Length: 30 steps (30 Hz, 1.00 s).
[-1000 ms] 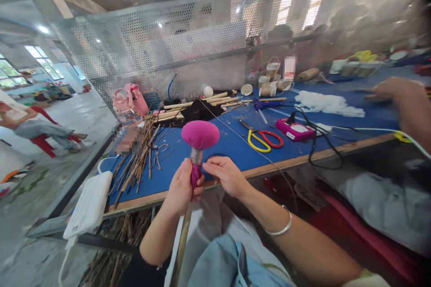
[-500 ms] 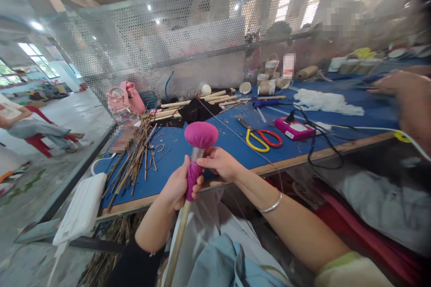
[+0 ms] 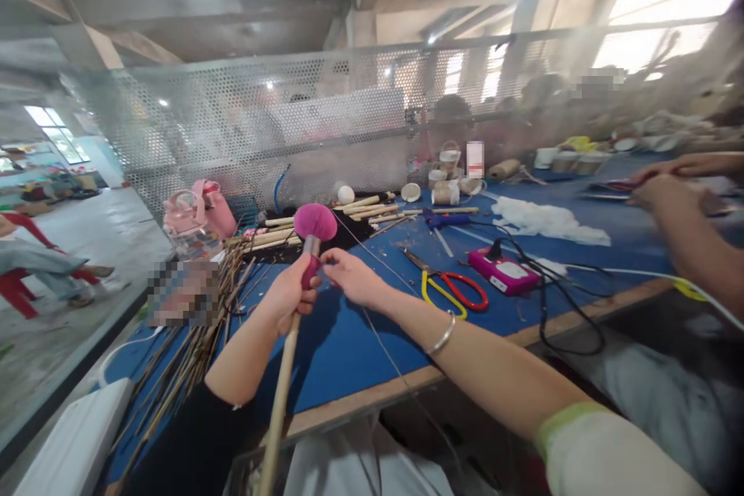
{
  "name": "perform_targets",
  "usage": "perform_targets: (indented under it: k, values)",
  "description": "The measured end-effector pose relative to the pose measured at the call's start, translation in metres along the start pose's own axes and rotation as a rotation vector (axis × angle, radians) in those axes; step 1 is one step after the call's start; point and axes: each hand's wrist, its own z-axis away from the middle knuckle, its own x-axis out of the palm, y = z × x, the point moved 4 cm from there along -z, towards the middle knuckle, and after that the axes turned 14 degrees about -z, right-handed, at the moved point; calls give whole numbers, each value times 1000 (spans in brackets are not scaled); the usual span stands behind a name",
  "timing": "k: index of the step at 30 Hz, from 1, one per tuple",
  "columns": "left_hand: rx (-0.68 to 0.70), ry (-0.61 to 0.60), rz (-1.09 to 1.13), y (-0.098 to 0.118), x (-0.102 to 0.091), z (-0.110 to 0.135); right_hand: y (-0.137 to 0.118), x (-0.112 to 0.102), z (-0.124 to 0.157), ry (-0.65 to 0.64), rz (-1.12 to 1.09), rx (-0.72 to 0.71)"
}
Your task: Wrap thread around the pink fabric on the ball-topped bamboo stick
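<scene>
My left hand (image 3: 289, 293) is closed around a wooden stick (image 3: 280, 395) just under its top end. That end carries a round magenta fabric-covered head (image 3: 315, 222), with a silvery band (image 3: 311, 246) below it and more magenta cloth wrapped under the band. The stick leans, its lower part running down toward me. Beside the wrapped cloth, my right hand (image 3: 353, 277) has its fingertips pinched together; whatever is between them is too small to make out. A thin thread (image 3: 387, 349) trails down from under the right hand over the table edge.
Scissors (image 3: 445, 287) with red and yellow handles, a magenta power box (image 3: 503, 271) with black cable and a blue glue gun (image 3: 447, 219) lie to the right. Thin twigs (image 3: 191, 349) and a white power strip (image 3: 87, 442) are left. A co-worker's hands (image 3: 668, 178) are far right.
Both hands have carried the stick up and left, farther over the table. My right fingers have come off the silvery band to the cloth's side. The view has tilted up.
</scene>
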Motion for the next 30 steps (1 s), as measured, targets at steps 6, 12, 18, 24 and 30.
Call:
perform_targets:
  k: [6,12,18,24,30]
  values:
    - [-105,-101,188,-16,-9,1,-13,-67,76,126,665,-57]
    - [-146,-123,200,-22,0,7,46,-142,95,145,1062,399]
    - [-123,-149,44,-20,12,22,37,-125,33,84,911,341]
    - [28,-18,-245,-19,17,35,8,-18,16,-477,10,171]
    - [220,156,-553,-31,17,35,5,1,51,-190,-507,374]
